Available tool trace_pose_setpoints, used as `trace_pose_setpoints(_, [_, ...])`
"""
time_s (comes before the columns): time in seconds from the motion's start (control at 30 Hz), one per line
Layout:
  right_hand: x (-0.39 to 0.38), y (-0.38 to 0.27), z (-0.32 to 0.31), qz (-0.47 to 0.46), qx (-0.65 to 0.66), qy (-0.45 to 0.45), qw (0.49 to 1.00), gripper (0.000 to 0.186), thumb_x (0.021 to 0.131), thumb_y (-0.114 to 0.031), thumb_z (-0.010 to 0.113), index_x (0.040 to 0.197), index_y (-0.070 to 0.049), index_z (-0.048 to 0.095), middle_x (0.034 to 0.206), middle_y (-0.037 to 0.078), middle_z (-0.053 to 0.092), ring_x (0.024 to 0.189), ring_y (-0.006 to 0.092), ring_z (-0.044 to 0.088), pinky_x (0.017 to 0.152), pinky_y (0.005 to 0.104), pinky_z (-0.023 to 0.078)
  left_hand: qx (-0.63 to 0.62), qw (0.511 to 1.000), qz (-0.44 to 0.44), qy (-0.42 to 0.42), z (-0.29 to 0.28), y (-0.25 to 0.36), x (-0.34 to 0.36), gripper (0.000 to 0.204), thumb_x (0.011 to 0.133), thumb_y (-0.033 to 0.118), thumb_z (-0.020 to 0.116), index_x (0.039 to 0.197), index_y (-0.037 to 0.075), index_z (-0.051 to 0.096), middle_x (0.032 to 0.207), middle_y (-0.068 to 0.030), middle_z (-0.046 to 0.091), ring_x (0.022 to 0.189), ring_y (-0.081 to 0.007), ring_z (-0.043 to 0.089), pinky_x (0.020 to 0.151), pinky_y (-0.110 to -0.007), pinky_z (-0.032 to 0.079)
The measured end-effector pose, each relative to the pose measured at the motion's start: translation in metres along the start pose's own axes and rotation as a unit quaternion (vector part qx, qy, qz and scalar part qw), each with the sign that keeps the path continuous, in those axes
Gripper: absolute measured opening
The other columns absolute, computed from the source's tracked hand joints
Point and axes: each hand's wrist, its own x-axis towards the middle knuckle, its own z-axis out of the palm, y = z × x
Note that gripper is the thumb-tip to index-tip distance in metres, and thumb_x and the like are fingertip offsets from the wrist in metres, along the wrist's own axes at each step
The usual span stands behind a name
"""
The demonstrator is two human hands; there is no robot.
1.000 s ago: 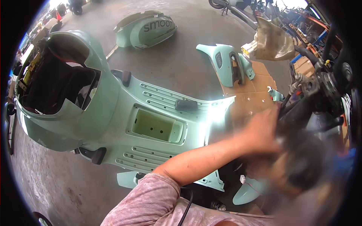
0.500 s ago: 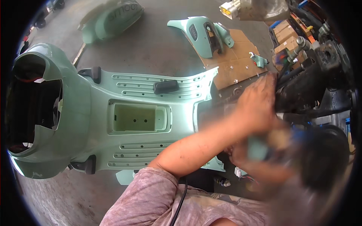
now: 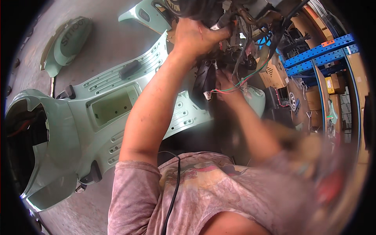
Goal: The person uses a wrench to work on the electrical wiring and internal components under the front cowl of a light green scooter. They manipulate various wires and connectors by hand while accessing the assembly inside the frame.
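Note:
At the top centre, my left hand (image 3: 196,37) is closed around a dark part of a scooter's frame. Its thumb stretches right across the metal, while the other fingertips are hidden behind. Lower and to the right, my right hand (image 3: 225,81) reaches up beside a black curved part (image 3: 204,80). Its fingers are partly hidden in shadow, and I cannot make out a grip. Green and red wires (image 3: 247,79) run in front of this hand to a white connector (image 3: 207,95). More dark cables (image 3: 250,35) hang from the assembly above.
A mint-green scooter floorboard (image 3: 78,113) lies on the left, with a black block (image 3: 130,69) on it. A green side panel (image 3: 72,41) rests on the floor, and another panel (image 3: 147,17) is at the top. Blue shelving (image 3: 319,55) with cartons (image 3: 274,74) stands right.
The view has swung to the right, so the floorboard now appears tilted and farther left. Shelving and wires have come into view. My left hand stays at the frame; my right hand shows less blur.

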Motion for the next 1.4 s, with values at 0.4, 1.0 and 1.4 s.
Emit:
trace_pose_setpoints(0.4, [0.044, -0.043, -0.027, 0.126, -0.183, -0.182, 0.958, 0.029, 0.091, -0.03, 0.046, 0.077, -0.005, 0.052, 0.047, -0.003, 0.036, 0.035, 0.0076, 0.031, 0.034, 0.026, 0.021, 0.236, 0.942, 0.222, -0.082, 0.016, -0.059, -0.011, 0.038, 0.074, 0.027, 0.064, 0.106, 0.006, 0.059, 0.11, -0.0139, 0.056, 0.104, -0.0307, 0.052, 0.091, -0.038, 0.038])
trace_pose_setpoints(1.0, [0.064, -0.018, -0.06, 0.373, 0.04, -0.264, 0.889, 0.036, 0.092, -0.035, 0.04, 0.064, -0.014, 0.033, 0.046, -0.002, 0.025, 0.034, 0.0079, 0.022, 0.032, 0.0229, 0.017, -0.024, 0.995, -0.088, -0.044, -0.004, -0.015, -0.003, 0.087, 0.05, 0.042, 0.078, 0.11, -0.006, 0.038, 0.097, -0.0239, 0.057, 0.09, -0.0375, 0.057, 0.08, -0.041, 0.047])
trace_pose_setpoints(1.4, [0.037, -0.011, -0.023, 0.392, 0.171, -0.198, 0.882, 0.034, 0.093, -0.037, 0.038, 0.066, -0.015, 0.035, 0.046, -0.002, 0.026, 0.035, 0.0093, 0.023, 0.033, 0.0229, 0.017, -0.043, 0.998, -0.032, 0.043, 0.001, -0.02, -0.015, 0.076, 0.05, 0.043, 0.077, 0.099, -0.005, 0.043, 0.091, -0.0211, 0.057, 0.088, -0.0345, 0.057, 0.076, -0.04, 0.047])
